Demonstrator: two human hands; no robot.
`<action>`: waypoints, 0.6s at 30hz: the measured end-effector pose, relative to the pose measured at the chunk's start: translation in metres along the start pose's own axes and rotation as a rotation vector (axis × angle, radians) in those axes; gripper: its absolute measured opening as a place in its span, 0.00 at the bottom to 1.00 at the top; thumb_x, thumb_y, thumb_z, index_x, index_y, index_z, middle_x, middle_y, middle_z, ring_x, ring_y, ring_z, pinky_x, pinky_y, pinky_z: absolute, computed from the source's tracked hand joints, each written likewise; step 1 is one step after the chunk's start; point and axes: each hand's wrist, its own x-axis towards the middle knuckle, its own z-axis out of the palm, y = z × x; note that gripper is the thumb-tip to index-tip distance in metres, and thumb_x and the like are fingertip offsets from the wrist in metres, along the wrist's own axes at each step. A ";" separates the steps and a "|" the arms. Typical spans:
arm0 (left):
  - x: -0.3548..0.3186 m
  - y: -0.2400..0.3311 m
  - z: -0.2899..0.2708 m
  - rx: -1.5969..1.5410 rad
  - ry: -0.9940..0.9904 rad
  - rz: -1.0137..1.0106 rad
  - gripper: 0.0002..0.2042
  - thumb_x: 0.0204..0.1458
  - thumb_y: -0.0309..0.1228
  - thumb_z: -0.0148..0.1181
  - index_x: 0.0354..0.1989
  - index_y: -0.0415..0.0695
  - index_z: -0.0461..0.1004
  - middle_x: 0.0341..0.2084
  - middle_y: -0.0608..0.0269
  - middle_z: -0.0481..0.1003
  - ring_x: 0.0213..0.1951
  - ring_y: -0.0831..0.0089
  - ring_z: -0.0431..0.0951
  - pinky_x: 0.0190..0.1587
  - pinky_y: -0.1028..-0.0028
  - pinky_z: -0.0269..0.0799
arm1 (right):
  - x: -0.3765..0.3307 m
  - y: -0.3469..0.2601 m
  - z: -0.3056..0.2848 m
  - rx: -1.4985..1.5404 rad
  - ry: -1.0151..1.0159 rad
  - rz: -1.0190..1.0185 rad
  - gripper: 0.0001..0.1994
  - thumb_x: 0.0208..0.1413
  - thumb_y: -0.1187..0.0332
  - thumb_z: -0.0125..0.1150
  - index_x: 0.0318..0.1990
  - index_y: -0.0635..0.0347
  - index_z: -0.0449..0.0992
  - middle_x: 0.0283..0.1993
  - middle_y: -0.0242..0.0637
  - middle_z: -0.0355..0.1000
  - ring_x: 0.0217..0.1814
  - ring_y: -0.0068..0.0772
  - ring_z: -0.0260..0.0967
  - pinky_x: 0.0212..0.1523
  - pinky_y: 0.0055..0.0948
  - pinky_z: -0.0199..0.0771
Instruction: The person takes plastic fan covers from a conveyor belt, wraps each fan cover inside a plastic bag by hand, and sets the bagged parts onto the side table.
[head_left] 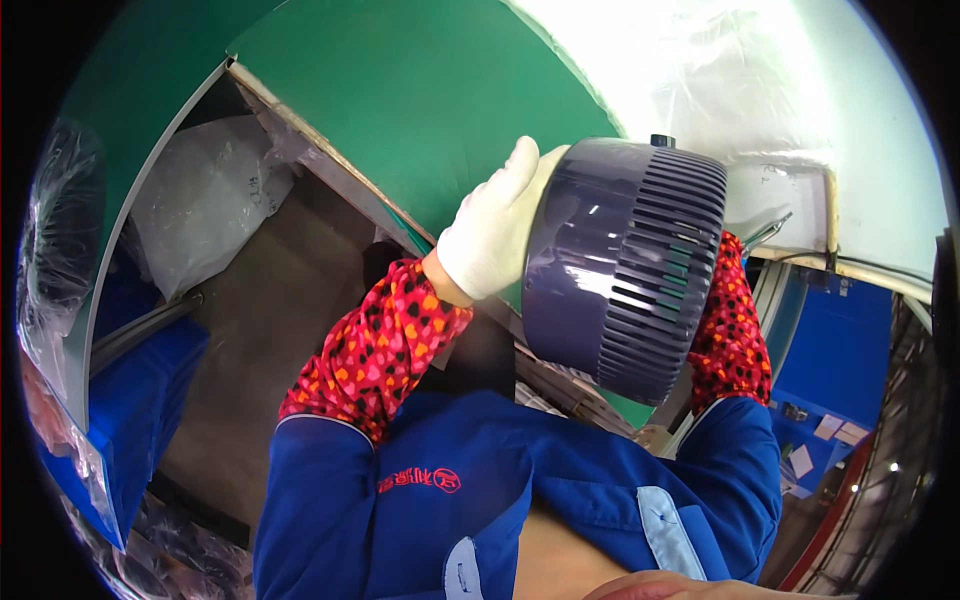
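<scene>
Closest to my view I count two blue jacket sleeves (420,490), each ending in a red patterned oversleeve (385,340) dotted with orange and black. Just beyond them I see one dark purple fan housing (620,265), a round slatted shell with a small knob on its upper edge, held up in the air between the two hands, above the edge of the green surface (420,90) and close to the camera. My left hand (495,230), in a white glove, lies flat against the housing's smooth rear side, its fingers (520,165) pressed together and curved along the rim. My right hand is hidden behind the housing; only its patterned cuff (728,320) shows at the slatted side, so I cannot tell how those fingers sit. I count one glove in view, not two. Further off, below the surface's edge at left, I see one clear plastic bag (205,200) and one blue crate (140,400), the crate cut off by the dark rim of the lens. A second sheet of plastic (55,230) at far left is blurred. At right, another blue bin (830,350) holds some small white slips, too small to make out. The far top right washes out in bright glare over more plastic wrap (700,70).
</scene>
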 end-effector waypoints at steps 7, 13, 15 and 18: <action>-0.008 0.002 0.008 0.321 0.056 0.014 0.20 0.60 0.32 0.40 0.58 0.36 0.57 0.52 0.51 0.64 0.51 0.62 0.68 0.51 0.71 0.63 | 0.012 0.087 0.005 0.488 -0.275 0.383 0.09 0.51 0.68 0.55 0.37 0.62 0.75 0.28 0.34 0.74 0.30 0.26 0.71 0.35 0.25 0.72; -0.023 0.008 0.003 0.599 0.119 0.025 0.20 0.61 0.33 0.38 0.57 0.35 0.58 0.50 0.49 0.66 0.51 0.61 0.69 0.53 0.72 0.61 | 0.010 0.071 0.013 0.442 -0.266 0.550 0.11 0.53 0.71 0.54 0.44 0.64 0.71 0.28 0.33 0.71 0.28 0.24 0.69 0.30 0.24 0.72; -0.033 0.013 -0.003 0.712 0.174 0.012 0.19 0.61 0.33 0.38 0.57 0.34 0.58 0.49 0.49 0.67 0.51 0.61 0.69 0.54 0.72 0.60 | 0.018 -0.013 0.028 0.069 -0.139 0.535 0.18 0.52 0.71 0.57 0.51 0.63 0.66 0.26 0.35 0.70 0.27 0.25 0.69 0.29 0.24 0.72; -0.010 0.019 0.016 0.818 0.059 0.093 0.19 0.61 0.33 0.37 0.57 0.34 0.59 0.48 0.48 0.69 0.51 0.60 0.69 0.55 0.73 0.60 | 0.020 0.118 0.009 0.695 0.064 0.752 0.20 0.52 0.68 0.59 0.52 0.64 0.66 0.27 0.38 0.70 0.27 0.26 0.69 0.30 0.25 0.72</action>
